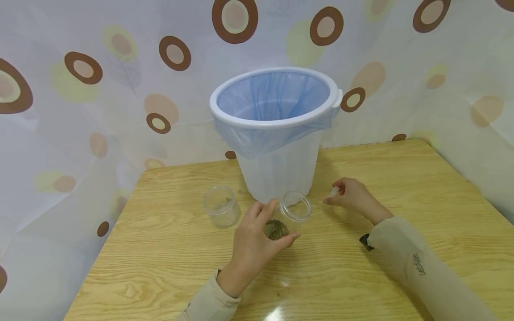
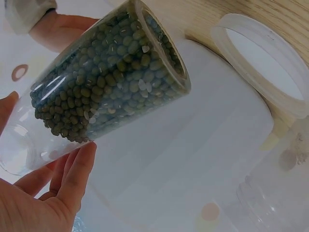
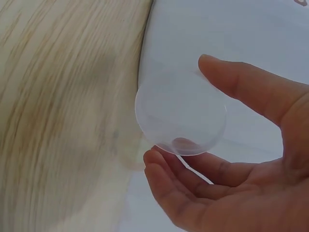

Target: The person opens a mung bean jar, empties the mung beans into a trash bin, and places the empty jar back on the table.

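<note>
My left hand point(image 1: 253, 240) grips a clear plastic jar point(image 1: 296, 214) of green mung beans in front of the bucket. In the left wrist view, the beans point(image 2: 108, 77) lie against the jar's bottom and side, and the jar is tilted. Its mouth has no lid on it. To the right, my right hand point(image 1: 353, 196) pinches a thin, round, translucent lid point(image 3: 181, 113) by its edge between thumb and fingers, just above the table. Left of the left hand stands a second clear jar point(image 1: 221, 214), with a few small bits in it.
A white bucket point(image 1: 281, 174) lined with a blue bag point(image 1: 277, 96) stands behind the hands. The wooden table point(image 1: 160, 249) meets a patterned covering point(image 1: 132, 89) at the back and sides. A whitish ring point(image 2: 222, 36) shows in the left wrist view near the second jar.
</note>
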Motion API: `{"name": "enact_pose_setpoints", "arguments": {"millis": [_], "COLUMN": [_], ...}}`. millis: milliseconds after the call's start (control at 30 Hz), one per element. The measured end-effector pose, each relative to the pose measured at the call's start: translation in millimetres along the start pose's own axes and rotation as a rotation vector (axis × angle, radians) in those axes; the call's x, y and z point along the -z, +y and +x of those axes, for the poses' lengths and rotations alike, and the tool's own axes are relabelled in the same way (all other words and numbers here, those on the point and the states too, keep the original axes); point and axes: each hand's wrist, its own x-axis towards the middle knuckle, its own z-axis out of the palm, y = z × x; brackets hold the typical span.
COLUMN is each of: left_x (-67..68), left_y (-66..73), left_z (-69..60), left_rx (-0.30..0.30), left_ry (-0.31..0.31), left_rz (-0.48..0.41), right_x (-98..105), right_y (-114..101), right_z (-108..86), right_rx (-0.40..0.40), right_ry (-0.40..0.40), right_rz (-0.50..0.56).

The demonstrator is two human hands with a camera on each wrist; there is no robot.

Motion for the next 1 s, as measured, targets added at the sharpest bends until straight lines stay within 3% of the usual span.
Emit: {"name": "enact_pose_setpoints", "arguments": {"millis": [300, 667, 1000], "left_x": [1.2, 1.9, 0.2], "left_y": [0.7, 0.1, 0.0], "left_z": [-1.4, -2.2, -3.0], "left_rx": [0.020, 0.009, 0.000], "left_ry": [-0.002, -0.005, -0.003], "left_rz": [-0.011, -0.014, -0.022], "right_x": [-1.9, -3.8, -2.6], "right_y": [-0.2, 3.9, 9.9], "right_z": [1.3, 3.4, 3.5], "right_rx": [-0.058, -0.025, -0.052], "right_ry": [-0.040, -0.025, -0.011], "right_rz": [-0.004, -0.001, -0.018]}}
